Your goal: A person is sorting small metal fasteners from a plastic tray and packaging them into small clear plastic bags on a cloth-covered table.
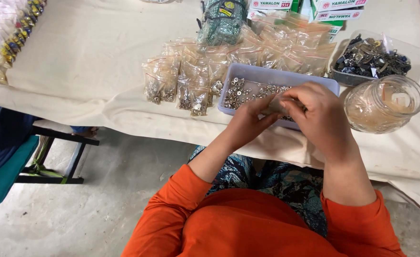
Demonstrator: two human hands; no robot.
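Viewed from above, over orange sleeves and a patterned lap. Left hand (pixel 249 119) and right hand (pixel 314 116) brought together over the near edge of a shallow pale-lilac rectangular plastic tray (pixel 233 76), fingertips of both pinching a small clear plastic bag (pixel 275 105) between them. Bag mostly hidden by the fingers; contents impossible to tell. Right fingers curled over the top of the bag, left thumb and forefinger pressed against its left end.

Inside the tray, a scatter of small silver metal snap fasteners (pixel 241 90). Just left of and behind the tray, a heap of small clear bags with red sealing strips (pixel 186 78), each filled with similar metal pieces. To the right, touching nothing, a round clear glass jar (pixel 385 104) lying beside the right hand. Behind the jar, a clear plastic tub of dark metal hardware (pixel 371 58). All resting on a table covered in cream cloth (pixel 91 62). At far left, a teal-cushioned seat on a black frame (pixel 10 166).
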